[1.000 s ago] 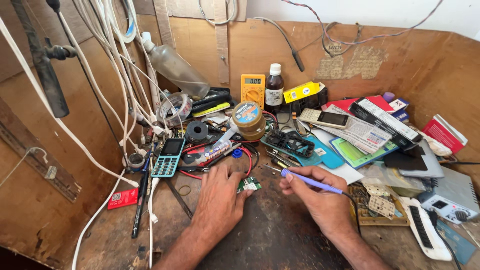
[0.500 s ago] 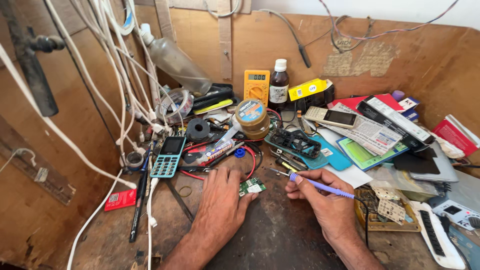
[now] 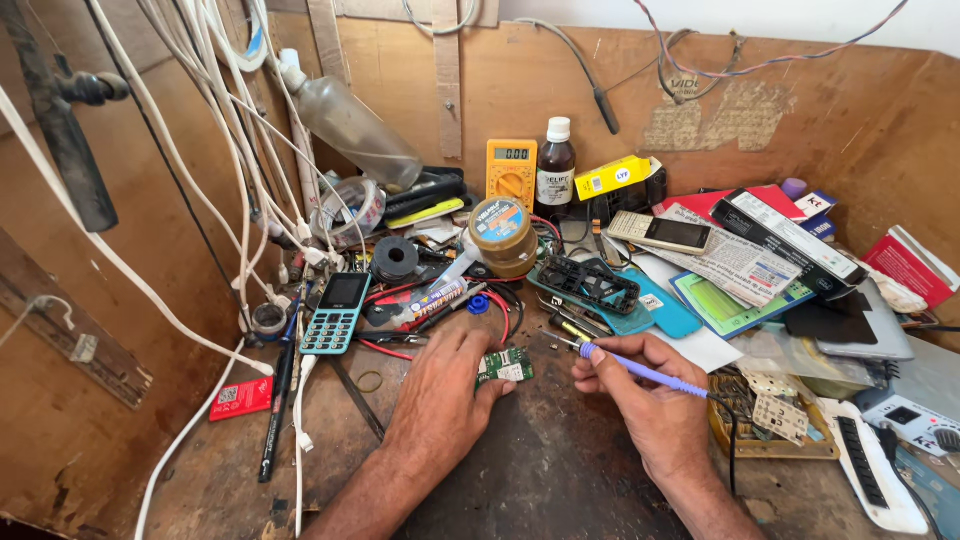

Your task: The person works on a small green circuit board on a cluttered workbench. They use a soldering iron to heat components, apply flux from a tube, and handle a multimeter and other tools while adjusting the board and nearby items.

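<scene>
Head view, wooden workbench [image 3: 560,480], worn dark patch at centre. Left hand [image 3: 445,395] lies palm down on the bench, fingers fairly close together, fingertips pressing the left edge of a small green circuit board [image 3: 505,365] that lies flat on the bench between the two hands. Right hand [image 3: 650,400] closed around a purple-handled soldering iron [image 3: 640,368], pencil grip; the metal tip points left and sits just right of the board, slightly above its top edge; contact with the board cannot be told. The iron's black cord runs off behind the right wrist. Behind the board: red and black leads, a blue-capped tube, a black phone frame [image 3: 590,283] on a teal cover. Left of the left hand: a teal keypad phone [image 3: 337,312] lying face up, white cables [image 3: 200,200] hanging down the side wall. At the back wall: a yellow multimeter [image 3: 511,172], a dark glass bottle with white cap [image 3: 555,165], a round tin [image 3: 503,236]. Right of the right hand: a shallow tray of small boards [image 3: 770,425], a white remote-like unit [image 3: 870,475].
</scene>
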